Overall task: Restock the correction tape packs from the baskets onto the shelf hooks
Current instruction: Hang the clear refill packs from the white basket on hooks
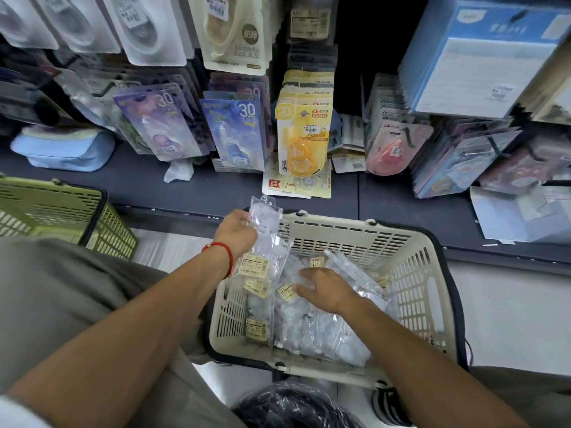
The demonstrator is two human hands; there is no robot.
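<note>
Pickup step. Left hand [236, 231] fingers clamped on clear pack stack [262, 242] above white basket [411, 273]; right hand [324, 291] fingers spread flat on packs inside. Next, probably: lift, hang on hooks.

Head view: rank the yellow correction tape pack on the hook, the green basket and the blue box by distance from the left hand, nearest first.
From the left hand:
1. Yellow correction tape pack, straight ahead on the shelf, slightly right.
2. Green basket, off to the left on the floor.
3. Blue box, far upper right on the shelf.
</note>
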